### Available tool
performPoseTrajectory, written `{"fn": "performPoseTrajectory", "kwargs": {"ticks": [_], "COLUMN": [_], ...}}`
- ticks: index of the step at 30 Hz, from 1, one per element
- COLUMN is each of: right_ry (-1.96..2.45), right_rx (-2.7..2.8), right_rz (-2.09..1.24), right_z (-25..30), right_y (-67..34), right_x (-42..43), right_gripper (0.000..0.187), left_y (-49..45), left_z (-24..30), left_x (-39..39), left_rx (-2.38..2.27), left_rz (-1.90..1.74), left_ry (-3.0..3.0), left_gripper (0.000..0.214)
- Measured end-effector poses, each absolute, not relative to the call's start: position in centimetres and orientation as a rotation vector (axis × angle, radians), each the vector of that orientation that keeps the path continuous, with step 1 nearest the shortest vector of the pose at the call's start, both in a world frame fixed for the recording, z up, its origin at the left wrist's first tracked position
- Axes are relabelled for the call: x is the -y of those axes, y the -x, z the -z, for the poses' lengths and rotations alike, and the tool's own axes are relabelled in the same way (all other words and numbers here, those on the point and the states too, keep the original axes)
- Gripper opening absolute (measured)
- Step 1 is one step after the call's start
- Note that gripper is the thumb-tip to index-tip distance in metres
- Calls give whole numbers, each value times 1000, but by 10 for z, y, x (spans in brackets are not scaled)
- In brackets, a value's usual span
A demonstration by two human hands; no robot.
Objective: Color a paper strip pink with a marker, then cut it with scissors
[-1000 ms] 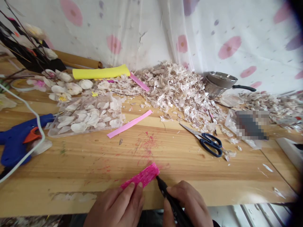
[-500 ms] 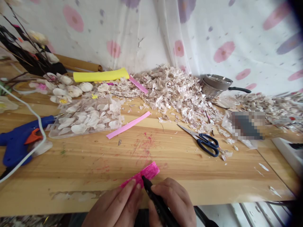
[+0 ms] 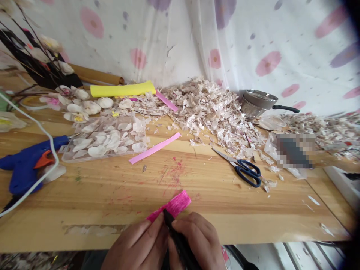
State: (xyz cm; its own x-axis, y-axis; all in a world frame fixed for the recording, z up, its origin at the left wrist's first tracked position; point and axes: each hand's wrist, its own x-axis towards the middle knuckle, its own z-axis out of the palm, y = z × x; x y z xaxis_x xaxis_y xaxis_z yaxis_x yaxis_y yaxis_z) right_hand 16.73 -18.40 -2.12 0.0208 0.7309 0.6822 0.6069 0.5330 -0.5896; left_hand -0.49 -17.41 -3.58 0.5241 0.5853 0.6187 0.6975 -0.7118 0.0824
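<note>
hot pink paper strip [image 3: 176, 206] lying flat at the near edge of the wooden table [image 3: 225, 202], and there's the left hand [image 3: 135, 240], open, pressing down on its end, while the right hand [image 3: 195, 240] grips a black marker [image 3: 180, 240] with the tip right on the paper! just beyond, a paler pink strip [image 3: 154, 148] lies on the wood, with blue-handled scissors [image 3: 244, 172] off to the right and a blue glue gun [image 3: 25, 168] away on the left.

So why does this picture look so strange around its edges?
In the head view, a dark shadow blurs the top right corner, the table bows from lens distortion, a pixelated block hides something beside the scissors, and the left hand and right hand, gripping a black marker, are cut off at the bottom.
</note>
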Motion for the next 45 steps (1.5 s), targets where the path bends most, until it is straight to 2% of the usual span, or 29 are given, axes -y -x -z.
{"fn": "performPoseTrajectory", "kwargs": {"ticks": [4, 9, 17, 23, 26, 29, 36, 40, 45], "right_ry": [1278, 1255, 1262, 1384, 1378, 1408, 1215, 1084, 1162], "right_rx": [1697, 1706, 1753, 1647, 1590, 1578, 1690, 1880, 1676], "right_rz": [-242, -120, -207, -145, -188, -215, -106, -124, -43], "right_z": [22, 18, 14, 20, 21, 20, 13, 11, 18], "right_y": [-171, -173, -180, -178, -176, -180, -165, -161, -157], "right_x": [185, 188, 184, 189, 193, 194, 190, 181, 184], "right_gripper": [15, 21, 19, 10, 12, 13, 17, 18, 20], "left_y": [9, 7, 4, 1, 1, 6, 23, 21, 21], "left_z": [41, 40, 36, 33, 38, 50, 72, 75, 81], "left_x": [177, 176, 175, 174, 176, 183, 195, 194, 194], "left_rx": [1016, 981, 1032, 1058, 1060, 1070, 1120, 1132, 1080], "left_rz": [856, 844, 875, 944, 943, 1117, 1098, 1139, 1172], "left_ry": [2621, 2621, 2590, 2546, 2551, 2439, 2460, 2417, 2363], "left_gripper": [40, 41, 40, 37, 36, 32, 37, 32, 29]}}
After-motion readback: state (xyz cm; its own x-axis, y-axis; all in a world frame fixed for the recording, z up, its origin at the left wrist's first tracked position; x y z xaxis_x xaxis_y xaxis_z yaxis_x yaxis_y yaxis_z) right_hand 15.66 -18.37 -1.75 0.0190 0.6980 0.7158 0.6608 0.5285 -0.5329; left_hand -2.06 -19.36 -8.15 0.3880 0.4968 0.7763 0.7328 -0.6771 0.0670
